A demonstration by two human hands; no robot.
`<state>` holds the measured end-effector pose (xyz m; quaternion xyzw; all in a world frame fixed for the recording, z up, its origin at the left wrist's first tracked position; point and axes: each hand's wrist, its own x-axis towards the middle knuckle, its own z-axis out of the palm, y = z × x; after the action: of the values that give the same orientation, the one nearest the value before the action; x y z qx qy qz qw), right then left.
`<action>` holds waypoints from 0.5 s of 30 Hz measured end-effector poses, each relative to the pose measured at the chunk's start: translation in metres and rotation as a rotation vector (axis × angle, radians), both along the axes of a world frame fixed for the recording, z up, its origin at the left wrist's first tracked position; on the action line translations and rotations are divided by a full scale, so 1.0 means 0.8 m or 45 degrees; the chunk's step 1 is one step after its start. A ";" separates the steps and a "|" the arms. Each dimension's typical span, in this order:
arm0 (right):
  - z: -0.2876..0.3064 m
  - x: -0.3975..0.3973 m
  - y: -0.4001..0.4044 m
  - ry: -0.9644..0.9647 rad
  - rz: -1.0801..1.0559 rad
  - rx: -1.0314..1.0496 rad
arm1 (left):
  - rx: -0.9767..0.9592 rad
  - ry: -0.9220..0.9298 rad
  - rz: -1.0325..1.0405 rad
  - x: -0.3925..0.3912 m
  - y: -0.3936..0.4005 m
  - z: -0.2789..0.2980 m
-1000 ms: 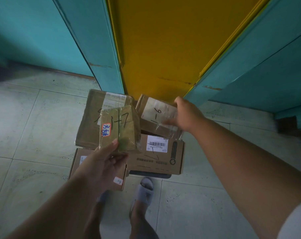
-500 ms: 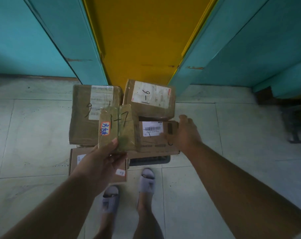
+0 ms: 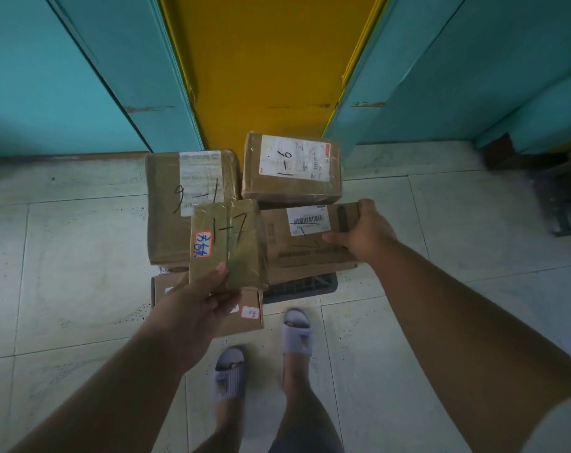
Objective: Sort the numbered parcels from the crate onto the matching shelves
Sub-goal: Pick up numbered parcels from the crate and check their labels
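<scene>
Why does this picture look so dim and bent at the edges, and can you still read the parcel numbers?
Head view: the light is dim and flat, darkest toward the corners; the wide lens bows the teal panels and the floor tiles outward. The handwriting stays legible: 1-7 on the parcel in the left hand, 9-1 on the rear box. The barcode label's print is too soft to read.

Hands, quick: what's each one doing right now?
Left hand: holds up the small parcel marked 1-7.
Right hand: grips the right end of the barcode box on the pile.
</scene>
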<state>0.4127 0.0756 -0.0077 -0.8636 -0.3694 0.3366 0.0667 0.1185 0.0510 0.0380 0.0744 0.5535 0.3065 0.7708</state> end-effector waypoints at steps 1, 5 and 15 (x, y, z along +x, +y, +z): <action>0.008 -0.001 -0.004 0.030 -0.023 0.029 | 0.006 0.003 -0.004 -0.001 -0.002 0.004; 0.066 -0.005 -0.033 0.171 -0.103 0.136 | -0.015 -0.002 -0.001 -0.002 -0.012 0.041; 0.296 0.055 -0.140 0.453 -0.341 0.535 | 0.116 -0.002 -0.103 0.027 -0.056 0.207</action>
<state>0.4566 -0.0364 0.2291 -0.7995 -0.2963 0.3869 0.3512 0.1403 0.0065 0.2033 0.1314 0.5349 0.3000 0.7788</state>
